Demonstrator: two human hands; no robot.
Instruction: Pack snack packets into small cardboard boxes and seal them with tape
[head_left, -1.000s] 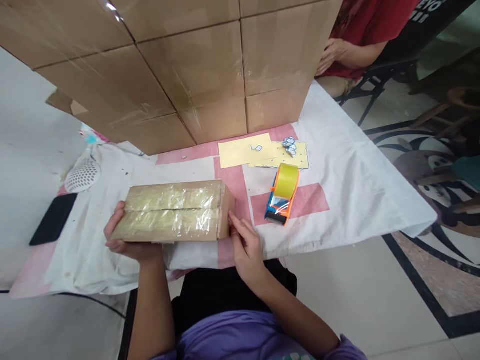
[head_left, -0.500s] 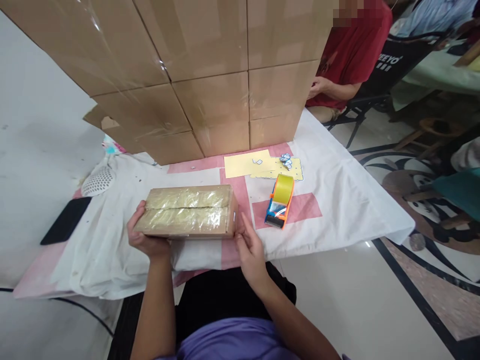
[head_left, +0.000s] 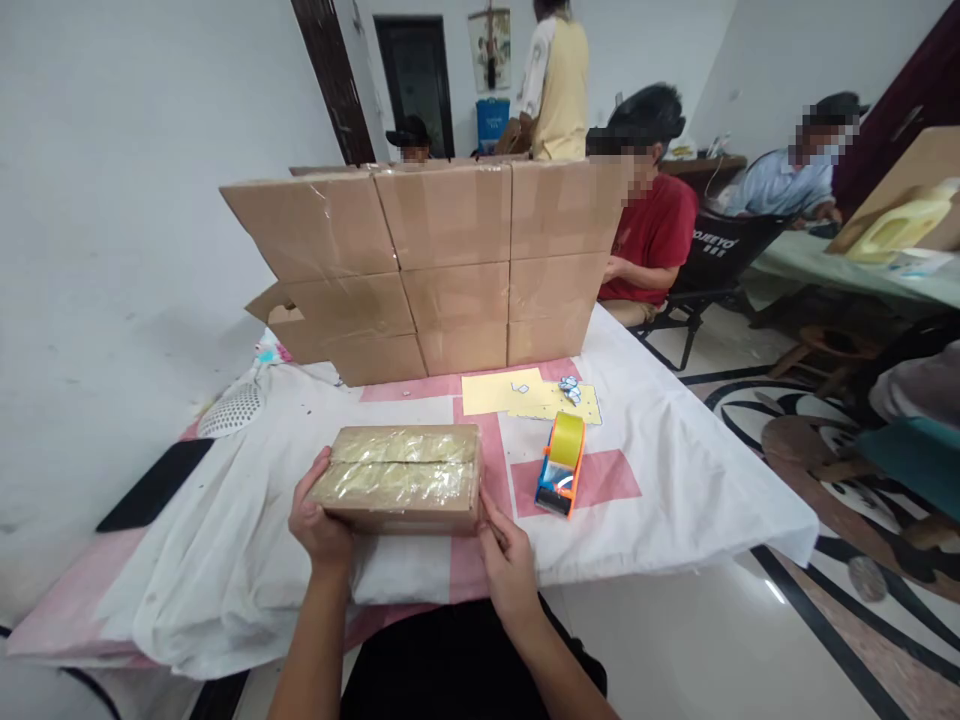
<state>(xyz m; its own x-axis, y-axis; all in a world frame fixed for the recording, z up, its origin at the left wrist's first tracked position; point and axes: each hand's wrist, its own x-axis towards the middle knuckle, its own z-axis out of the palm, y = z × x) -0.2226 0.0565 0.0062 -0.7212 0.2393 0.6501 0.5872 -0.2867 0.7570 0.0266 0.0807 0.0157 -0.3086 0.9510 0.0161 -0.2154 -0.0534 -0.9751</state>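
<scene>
A flat cardboard box point(head_left: 401, 475), its top covered in shiny clear tape, rests at the near edge of the table on a white and pink cloth point(head_left: 675, 470). My left hand point(head_left: 319, 520) grips its left end, fingers curled round the edge. My right hand point(head_left: 506, 550) holds the box's right near corner with fingers closed against it. An orange and blue tape dispenser point(head_left: 561, 465) with a yellow roll stands on the cloth just right of the box, untouched.
A wall of taped cardboard boxes point(head_left: 442, 270) stands across the back of the table. Yellow paper sheets point(head_left: 525, 395) lie before it. A black phone point(head_left: 154, 485) and a white mesh item point(head_left: 232, 410) lie at left. Several people sit or stand behind and to the right.
The view has tilted upward, bringing the room and people into sight. Both hands stay on the box, which has shifted slightly toward me.
</scene>
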